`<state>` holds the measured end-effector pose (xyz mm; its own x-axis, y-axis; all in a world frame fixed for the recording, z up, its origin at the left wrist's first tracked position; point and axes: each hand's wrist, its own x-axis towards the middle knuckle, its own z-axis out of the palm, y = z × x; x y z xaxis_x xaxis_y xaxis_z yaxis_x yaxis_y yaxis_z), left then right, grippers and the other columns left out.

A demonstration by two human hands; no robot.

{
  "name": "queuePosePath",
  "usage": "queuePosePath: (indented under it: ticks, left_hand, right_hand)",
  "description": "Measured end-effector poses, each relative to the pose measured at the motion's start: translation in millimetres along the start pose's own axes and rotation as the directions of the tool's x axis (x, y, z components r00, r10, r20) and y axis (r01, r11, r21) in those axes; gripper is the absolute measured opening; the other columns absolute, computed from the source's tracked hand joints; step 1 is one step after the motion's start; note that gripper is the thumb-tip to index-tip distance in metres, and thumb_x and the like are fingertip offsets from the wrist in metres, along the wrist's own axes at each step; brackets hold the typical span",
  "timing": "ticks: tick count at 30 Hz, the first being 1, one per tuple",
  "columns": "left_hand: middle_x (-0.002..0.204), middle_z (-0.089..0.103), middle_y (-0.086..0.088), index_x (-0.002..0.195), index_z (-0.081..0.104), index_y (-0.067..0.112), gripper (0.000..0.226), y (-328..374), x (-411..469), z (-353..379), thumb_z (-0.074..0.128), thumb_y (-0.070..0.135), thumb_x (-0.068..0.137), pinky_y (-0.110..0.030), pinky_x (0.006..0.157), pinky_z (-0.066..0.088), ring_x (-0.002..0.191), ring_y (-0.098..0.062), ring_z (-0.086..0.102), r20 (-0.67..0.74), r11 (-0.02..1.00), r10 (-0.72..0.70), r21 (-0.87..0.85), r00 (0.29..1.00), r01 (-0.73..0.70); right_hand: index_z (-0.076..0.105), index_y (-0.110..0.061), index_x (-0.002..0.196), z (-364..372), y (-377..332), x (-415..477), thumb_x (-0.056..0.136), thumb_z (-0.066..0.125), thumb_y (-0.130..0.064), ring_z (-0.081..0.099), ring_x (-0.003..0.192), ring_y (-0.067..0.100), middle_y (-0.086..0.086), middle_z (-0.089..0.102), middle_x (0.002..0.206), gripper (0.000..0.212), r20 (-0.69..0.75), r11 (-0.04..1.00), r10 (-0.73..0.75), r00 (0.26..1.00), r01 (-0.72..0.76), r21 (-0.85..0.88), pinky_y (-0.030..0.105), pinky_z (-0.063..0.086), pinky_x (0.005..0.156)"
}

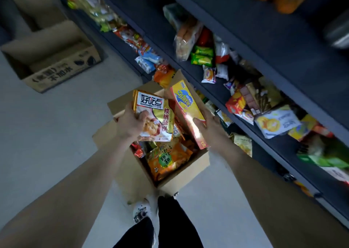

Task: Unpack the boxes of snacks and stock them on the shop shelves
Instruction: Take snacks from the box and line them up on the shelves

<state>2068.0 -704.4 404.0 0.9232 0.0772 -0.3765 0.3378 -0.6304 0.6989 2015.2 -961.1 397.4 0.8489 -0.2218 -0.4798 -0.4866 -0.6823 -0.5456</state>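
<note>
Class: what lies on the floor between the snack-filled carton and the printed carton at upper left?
Nothing; the head view shows only bare grey floor between the snack-filled carton and the printed carton.

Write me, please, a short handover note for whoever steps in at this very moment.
Left hand: grips a gold biscuit bag, held above the open carton.
Right hand: holds the lower end of a long yellow box, tilted over the carton's far side.
Carton: on the floor by the shelves, with orange packs and others inside.
Done: the shelves already carry many snacks.
Left: shelve both items in hand, then empty the carton. A second carton sits on the floor farther left; its contents cannot be seen.
</note>
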Motion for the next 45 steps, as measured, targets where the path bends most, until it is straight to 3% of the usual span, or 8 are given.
queuePosePath:
  ticks: [4,9,17,23,28,33,42,45]
  left_hand:
    - [0.124,0.064,-0.014,0.132,0.038,0.011,0.045,54.5,-39.0,-49.2,0.058,0.032,0.097,-0.05,0.09,0.051,0.105,-0.037,0.063,-0.057,0.989,0.124,-0.071,0.991,-0.128]
    - [0.123,0.063,-0.012,0.13,0.041,0.015,0.041,128.3,-73.0,-105.3,0.058,0.03,0.095,-0.049,0.098,0.046,0.113,-0.035,0.059,-0.1,0.942,0.321,-0.071,0.942,-0.328]
    - [0.125,0.061,-0.008,0.133,0.041,0.02,0.036,268.4,-124.9,-151.6,0.049,0.032,0.1,-0.046,0.09,0.046,0.112,-0.036,0.057,-0.19,0.757,0.631,-0.064,0.752,-0.651]
    - [0.128,0.059,-0.003,0.135,0.041,0.023,0.033,383.9,-171.8,-157.3,0.043,0.032,0.103,-0.037,0.083,0.04,0.113,-0.032,0.055,-0.236,0.614,0.749,-0.103,0.619,-0.782]
    - [0.127,0.059,-0.006,0.132,0.043,0.02,0.033,474.9,-194.5,-140.4,0.043,0.035,0.102,-0.045,0.094,0.045,0.113,-0.031,0.055,-0.242,0.536,0.791,-0.165,0.561,-0.828]
    - [0.128,0.06,-0.004,0.133,0.044,0.022,0.034,544.6,-197.0,-111.6,0.044,0.036,0.101,-0.051,0.098,0.045,0.116,-0.032,0.056,-0.249,0.5,0.811,-0.177,0.53,-0.848]
    - [0.13,0.058,0.0,0.138,0.043,0.026,0.039,597.5,-165.4,-65.9,0.044,0.039,0.101,-0.049,0.1,0.046,0.117,-0.028,0.055,-0.208,0.573,0.749,-0.273,0.629,-0.773]
    - [0.135,0.056,0.002,0.138,0.044,0.029,0.039,606.1,-160.1,-58.5,0.044,0.039,0.1,-0.047,0.104,0.044,0.121,-0.025,0.053,-0.191,0.564,0.746,-0.326,0.638,-0.758]
  right_hand:
    - [0.024,-0.033,0.155,-52.5,-19.4,-57.0,0.099,0.043,-0.055,0.048,0.124,0.041,0.024,0.042,0.141,0.062,-0.16,0.995,-0.059,0.985,0.046,-0.084,0.044,0.042,0.095]
    - [0.032,-0.025,0.153,-133.6,-40.9,-127.6,0.098,0.052,-0.049,0.049,0.124,0.04,0.021,0.049,0.136,0.063,-0.368,0.981,-0.164,0.915,0.113,-0.156,0.047,0.044,0.1]
    - [0.049,-0.021,0.143,-273.2,-55.8,-233.0,0.092,0.067,-0.036,0.054,0.104,0.039,0.018,0.052,0.113,0.055,-0.681,0.935,-0.346,0.645,0.172,-0.311,0.041,0.044,0.093]
    - [0.052,-0.031,0.139,-389.9,-57.7,-296.7,0.091,0.067,-0.039,0.053,0.108,0.033,0.009,0.054,0.11,0.052,-0.747,0.874,-0.468,0.472,0.123,-0.47,0.041,0.045,0.093]
    - [0.059,-0.027,0.132,-495.4,-55.6,-339.4,0.089,0.071,-0.04,0.057,0.11,0.034,0.011,0.061,0.116,0.047,-0.773,0.834,-0.515,0.369,0.008,-0.552,0.039,0.043,0.089]
    - [0.059,-0.032,0.129,-590.9,-44.3,-346.5,0.088,0.069,-0.049,0.061,0.109,0.035,0.01,0.066,0.117,0.045,-0.817,0.845,-0.451,0.36,-0.123,-0.521,0.041,0.047,0.09]
    - [0.054,-0.044,0.13,-682.6,-20.3,-258.1,0.094,0.059,-0.048,0.063,0.106,0.03,0.004,0.069,0.12,0.036,-0.739,0.833,-0.305,0.601,-0.207,-0.512,0.041,0.051,0.093]
    - [0.044,-0.05,0.125,-694.0,-9.1,-233.7,0.093,0.048,-0.045,0.063,0.103,0.033,0.011,0.068,0.117,0.032,-0.747,0.797,-0.271,0.607,-0.293,-0.527,0.042,0.052,0.089]
